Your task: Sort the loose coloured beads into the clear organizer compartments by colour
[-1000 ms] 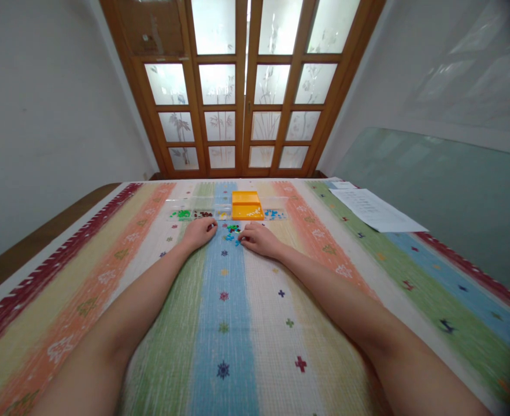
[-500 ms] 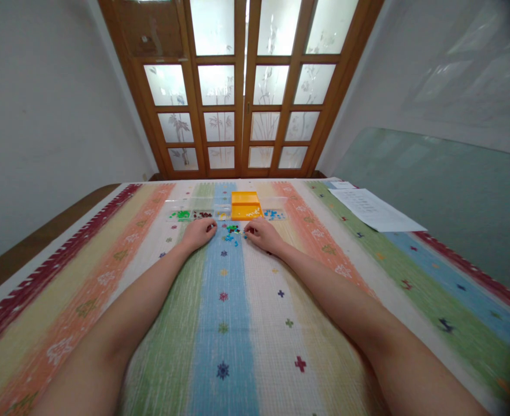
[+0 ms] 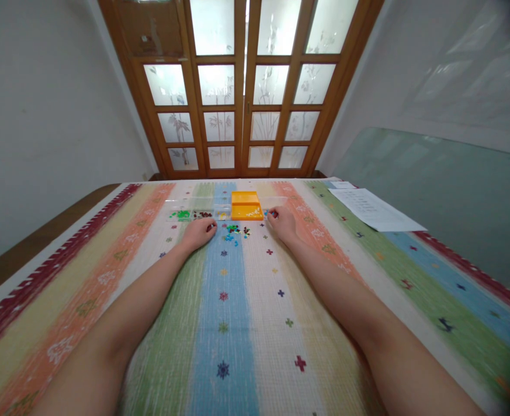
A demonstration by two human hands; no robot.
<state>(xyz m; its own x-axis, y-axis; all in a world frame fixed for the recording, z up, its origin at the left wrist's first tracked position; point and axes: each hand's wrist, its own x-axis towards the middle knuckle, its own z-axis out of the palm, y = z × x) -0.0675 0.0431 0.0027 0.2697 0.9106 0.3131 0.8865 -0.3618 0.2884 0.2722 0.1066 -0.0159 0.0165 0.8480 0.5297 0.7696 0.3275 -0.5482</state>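
My left hand (image 3: 199, 233) rests on the cloth, fingers curled together, just in front of a clear box holding dark brown pieces (image 3: 203, 214); what it holds, if anything, is too small to make out. My right hand (image 3: 282, 222) is at the clear box of blue pieces (image 3: 267, 213), fingertips pinched over its left part and hiding most of it. Between the hands lies a loose pile of small green, blue and dark pieces (image 3: 233, 230). An open orange box (image 3: 246, 197) with white pieces inside stands behind the pile. Green pieces (image 3: 180, 214) and yellow pieces (image 3: 222, 216) fill other clear boxes.
A striped, patterned cloth (image 3: 229, 346) covers the table. Printed white paper sheets (image 3: 374, 209) lie at the right edge. Beyond the table stand wooden doors with glass panes (image 3: 243, 104), and a pale green panel (image 3: 437, 196) leans at the right.
My right hand has moved from the loose pile to the right and slightly away, over to the blue pieces' box. Dark and yellowish pieces it covered now show. My left hand has stayed put.
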